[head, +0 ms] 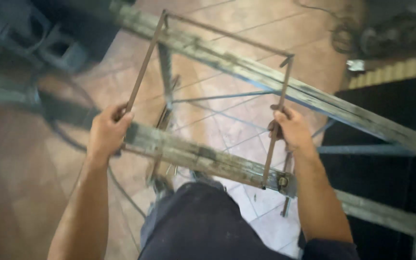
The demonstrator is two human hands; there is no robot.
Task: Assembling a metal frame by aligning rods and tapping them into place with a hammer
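While both arms reach down and forward with elbows bent, each hand clamps one side of a thin rusty square metal frame. Left hand: grip closed around the frame's left bar, thumb on top, knuckles outward. Right hand: grip wrapped on the right bar, wrist straight. Frame sits tilted across two weathered steel rails (a worn welding stand, no flat tabletop), near bar end touching the near rail's right end, far bar over the far rail. Tiled floor below; dark trousers at bottom.
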